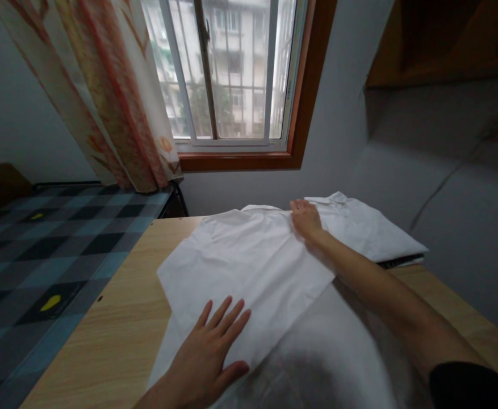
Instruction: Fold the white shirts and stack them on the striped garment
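A white garment (231, 250) lies spread over a light wooden table (116, 318), with creases running across it. My left hand (208, 352) rests on its near left part, palm down and fingers spread. Farther off, my right hand (306, 218) is at the garment's far edge, its fingers bent and partly hidden, so what they grip cannot be made out. More white cloth (359, 227) lies to the right of that hand, on top of a dark-edged object (402, 261). Close to the camera, a pale part of the cloth is blurred.
Left of the table is a bed (82, 272) with a checked blue and black cover. Behind stand a window (235, 74) with a wooden frame and a patterned curtain (108, 96). A wooden shelf (444, 51) hangs at upper right, and a cable (440, 184) runs down the wall.
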`<state>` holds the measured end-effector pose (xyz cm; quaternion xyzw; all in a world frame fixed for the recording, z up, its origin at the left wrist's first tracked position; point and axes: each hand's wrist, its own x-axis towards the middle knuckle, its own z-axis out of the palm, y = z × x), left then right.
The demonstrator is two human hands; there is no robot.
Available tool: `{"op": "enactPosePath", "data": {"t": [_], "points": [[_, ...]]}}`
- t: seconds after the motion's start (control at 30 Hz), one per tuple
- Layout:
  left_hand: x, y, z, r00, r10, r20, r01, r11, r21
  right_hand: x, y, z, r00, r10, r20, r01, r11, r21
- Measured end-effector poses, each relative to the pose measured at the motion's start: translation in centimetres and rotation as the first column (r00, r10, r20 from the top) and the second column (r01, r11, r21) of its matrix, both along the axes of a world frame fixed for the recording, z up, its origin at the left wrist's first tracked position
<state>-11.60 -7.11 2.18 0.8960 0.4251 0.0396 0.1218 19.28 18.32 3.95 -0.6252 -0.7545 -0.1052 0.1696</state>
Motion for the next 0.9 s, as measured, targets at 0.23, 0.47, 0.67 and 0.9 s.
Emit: {"op": "enactPosePath", "data": {"t": [0.23, 0.47, 0.67, 0.9], "points": [[0.1, -0.1, 0.0, 0.999, 0.026, -0.028, -0.027, 0.999, -0.032, -3.1, 1.0, -5.3, 0.999, -0.054, 0.007, 0.053, 0.935, -0.350], [0.0, 0.0, -0.2, 0.998, 0.025, -0.060, -0.027, 0.999, -0.033, -2.8, 3.9, -6.1, 0.973, -0.207, -0.097, 0.158, 0.915, -0.372], [0.2, -0.1, 0.0, 0.991, 0.043, -0.124, -0.041, 0.999, 0.016, -3.3, 3.2, -5.9, 0.964, -0.242, -0.109, 0.190, 0.914, -0.358], [0.5, -0.1, 0.2, 0.986, 0.041, -0.160, -0.034, 0.998, 0.046, -7.3, -3.2, -3.9, 0.980, 0.115, -0.161, -0.173, 0.894, -0.414]]}}
